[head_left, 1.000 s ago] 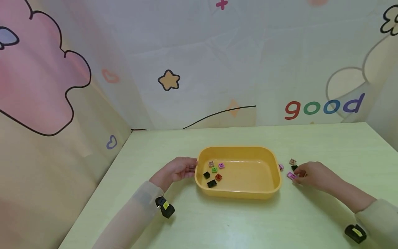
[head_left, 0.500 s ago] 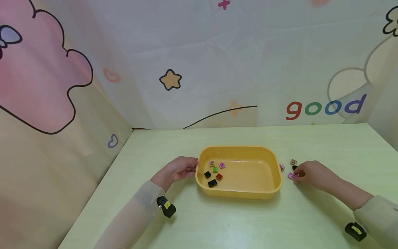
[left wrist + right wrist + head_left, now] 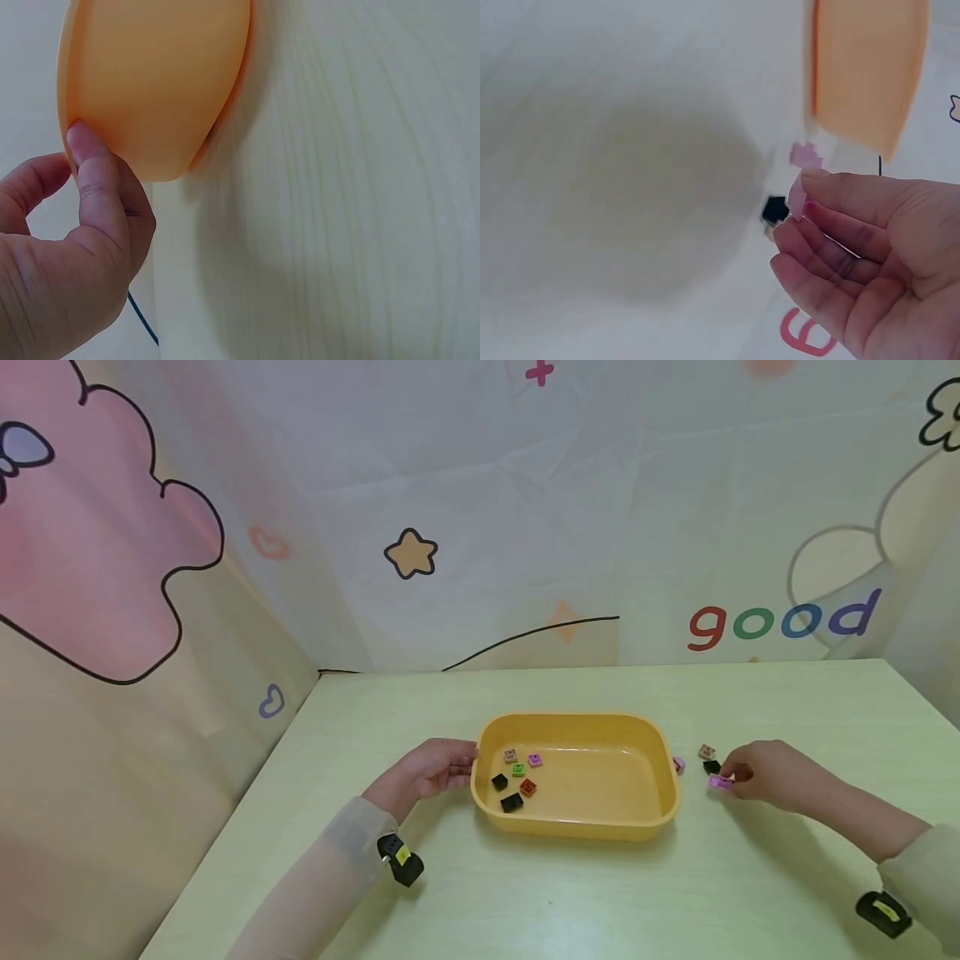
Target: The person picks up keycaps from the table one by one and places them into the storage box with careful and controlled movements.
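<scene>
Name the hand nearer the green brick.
Left. The left hand grips the yellow tray at its left end, near the green brick; the right hand, past the tray's right end, pinches a pink brick.

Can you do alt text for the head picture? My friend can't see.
A person's right hand pinches a pink brick beside a yellow tray, which the left hand holds by its left end. Six bricks sit inside; three more lie outside.

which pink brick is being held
The pink brick pinched by the right hand. The second pink brick sits inside the yellow tray; the third pink brick lies just outside the tray's right end.
</scene>
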A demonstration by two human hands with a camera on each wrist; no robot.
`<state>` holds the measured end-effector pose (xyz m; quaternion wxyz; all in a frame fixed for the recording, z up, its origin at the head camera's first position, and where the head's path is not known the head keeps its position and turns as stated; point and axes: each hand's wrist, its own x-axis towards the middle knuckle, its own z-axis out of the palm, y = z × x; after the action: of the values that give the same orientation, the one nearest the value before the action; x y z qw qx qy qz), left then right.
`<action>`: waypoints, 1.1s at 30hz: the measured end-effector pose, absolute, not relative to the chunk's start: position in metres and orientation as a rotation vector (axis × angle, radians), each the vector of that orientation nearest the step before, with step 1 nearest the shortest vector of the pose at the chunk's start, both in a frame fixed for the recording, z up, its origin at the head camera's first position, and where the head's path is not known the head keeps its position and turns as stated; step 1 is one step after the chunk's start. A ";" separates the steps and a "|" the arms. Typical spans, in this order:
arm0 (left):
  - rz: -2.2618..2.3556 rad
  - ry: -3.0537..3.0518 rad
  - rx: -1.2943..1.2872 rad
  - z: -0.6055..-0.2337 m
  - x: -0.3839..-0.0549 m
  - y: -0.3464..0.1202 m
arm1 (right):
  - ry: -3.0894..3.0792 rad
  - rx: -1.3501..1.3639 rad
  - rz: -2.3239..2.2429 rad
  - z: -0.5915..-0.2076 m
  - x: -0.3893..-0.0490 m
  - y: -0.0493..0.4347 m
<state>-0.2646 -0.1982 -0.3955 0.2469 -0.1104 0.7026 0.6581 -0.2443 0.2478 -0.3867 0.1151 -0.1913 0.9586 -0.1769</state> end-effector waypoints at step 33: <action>1.777 1.901 -0.321 -0.395 -0.265 -0.199 | 2.778 -0.928 -0.304 -0.249 -0.281 0.176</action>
<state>-0.2652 -0.1988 -0.3947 0.2570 -0.1182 0.7007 0.6550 -0.2811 0.1757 -0.2489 0.0982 -0.3134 0.9389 -0.1028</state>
